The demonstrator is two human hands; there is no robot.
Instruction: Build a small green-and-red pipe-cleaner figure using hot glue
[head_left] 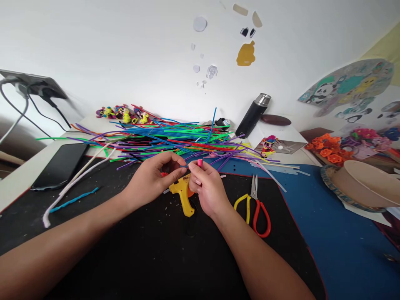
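My left hand [156,177] comes in from the left with thumb and forefinger curled into a pinch; what lies at the fingertips is too small to make out. Touching or nearly touching it, my right hand [210,187] is closed on a small bright pink piece [200,162], whose end shows above the fingers. Below the hands lies a yellow glue gun [184,199], its nozzle end partly hidden. Scissors [254,206] with one yellow and one red handle rest right of my right hand, blades pointing away.
A heap of coloured pipe cleaners [175,139] spreads along the back. A phone [61,166] and a twisted blue pipe cleaner [75,200] lie left. A black flask [253,116] leans by a white box [292,135]. A bowl [371,183] sits right, on the blue mat [346,246].
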